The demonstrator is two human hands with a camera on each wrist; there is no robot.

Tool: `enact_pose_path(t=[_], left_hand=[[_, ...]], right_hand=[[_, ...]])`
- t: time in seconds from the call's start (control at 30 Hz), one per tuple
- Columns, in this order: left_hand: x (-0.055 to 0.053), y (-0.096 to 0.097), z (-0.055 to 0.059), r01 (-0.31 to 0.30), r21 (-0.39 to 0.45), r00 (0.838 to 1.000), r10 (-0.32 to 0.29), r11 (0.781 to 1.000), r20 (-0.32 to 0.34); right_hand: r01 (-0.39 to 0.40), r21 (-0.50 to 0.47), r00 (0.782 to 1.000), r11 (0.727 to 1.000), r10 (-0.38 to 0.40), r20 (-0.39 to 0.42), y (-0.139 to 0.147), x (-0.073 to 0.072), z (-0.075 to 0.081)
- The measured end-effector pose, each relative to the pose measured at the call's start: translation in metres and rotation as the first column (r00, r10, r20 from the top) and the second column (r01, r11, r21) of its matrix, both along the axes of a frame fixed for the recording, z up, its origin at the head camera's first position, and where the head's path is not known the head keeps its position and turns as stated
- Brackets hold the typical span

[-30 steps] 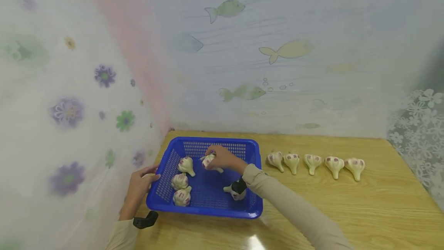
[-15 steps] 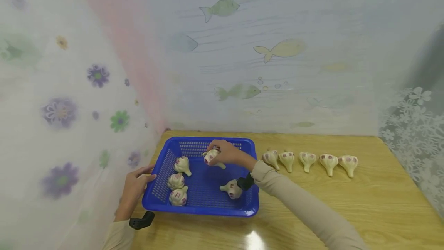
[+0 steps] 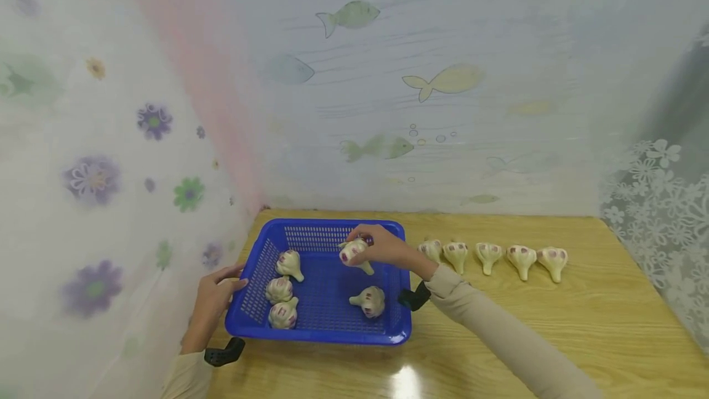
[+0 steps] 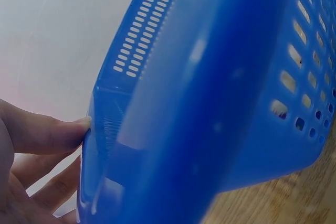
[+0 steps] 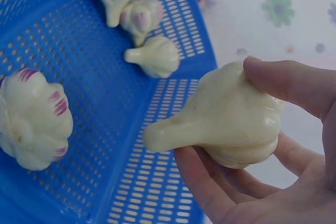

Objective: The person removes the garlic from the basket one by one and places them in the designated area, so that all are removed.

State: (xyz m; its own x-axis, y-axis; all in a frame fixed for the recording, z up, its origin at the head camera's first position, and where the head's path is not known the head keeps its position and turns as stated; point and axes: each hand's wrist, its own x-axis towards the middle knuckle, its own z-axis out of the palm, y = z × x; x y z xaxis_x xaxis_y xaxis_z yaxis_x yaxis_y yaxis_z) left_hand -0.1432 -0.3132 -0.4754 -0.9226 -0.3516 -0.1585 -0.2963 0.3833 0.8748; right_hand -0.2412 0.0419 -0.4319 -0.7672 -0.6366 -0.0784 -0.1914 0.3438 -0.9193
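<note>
My right hand (image 3: 382, 245) grips a garlic bulb (image 5: 231, 114) between thumb and fingers, raised over the right back part of a blue plastic basket (image 3: 318, 336). Pale and smooth, with purple marks on its root end, the bulb points its stem toward the basket floor in the head view. At the basket's left rim, my left hand (image 3: 216, 294) holds the edge, thumb (image 4: 58, 132) against it and fingers below. Inside lie three garlic bulbs along the left side, the middle bulb (image 3: 279, 289) among them, and another bulb (image 3: 370, 302) at the right front.
Right of the basket, several garlic bulbs (image 3: 488, 257) stand in a row on the wooden table (image 3: 498, 331), stems toward me. A wall with fish drawings (image 3: 443, 79) closes off the back. A flower-patterned wall (image 3: 111, 233) rises close by my left arm.
My right hand has lifted the garlic bulb from low in the basket and carried it rightward. My left hand stays at the rim. The head view has shifted slightly.
</note>
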Motion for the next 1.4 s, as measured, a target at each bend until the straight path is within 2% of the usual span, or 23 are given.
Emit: enact_pose_path(t=[0.23, 0.43, 0.83, 1.13, 1.4], left_hand=[[0.0, 0.0, 0.0, 0.0, -0.006, 1.0, 0.0, 1.0, -0.004], [0.001, 0.0, -0.001, 0.009, -0.007, 1.0, -0.009, 1.0, -0.007], [0.001, 0.0, 0.001, 0.021, 0.02, 1.0, -0.021, 1.0, 0.001], [0.002, -0.001, 0.0, 0.026, 0.03, 1.0, -0.026, 0.999, -0.008], [0.002, -0.001, -0.002, 0.027, 0.031, 1.0, -0.026, 0.999, -0.012]], right_hand=[[0.007, -0.037, 1.0, 0.999, -0.006, 0.012, 0.017, 0.008, 0.009], [0.021, -0.069, 0.999, 0.997, -0.018, 0.041, 0.034, 0.01, 0.009], [0.13, -0.071, 0.988, 0.989, -0.124, 0.088, 0.067, 0.013, 0.008], [0.164, -0.052, 0.984, 0.985, -0.16, 0.078, 0.087, 0.015, 0.003], [0.179, -0.077, 0.979, 0.981, -0.171, 0.109, 0.1, 0.016, -0.004]])
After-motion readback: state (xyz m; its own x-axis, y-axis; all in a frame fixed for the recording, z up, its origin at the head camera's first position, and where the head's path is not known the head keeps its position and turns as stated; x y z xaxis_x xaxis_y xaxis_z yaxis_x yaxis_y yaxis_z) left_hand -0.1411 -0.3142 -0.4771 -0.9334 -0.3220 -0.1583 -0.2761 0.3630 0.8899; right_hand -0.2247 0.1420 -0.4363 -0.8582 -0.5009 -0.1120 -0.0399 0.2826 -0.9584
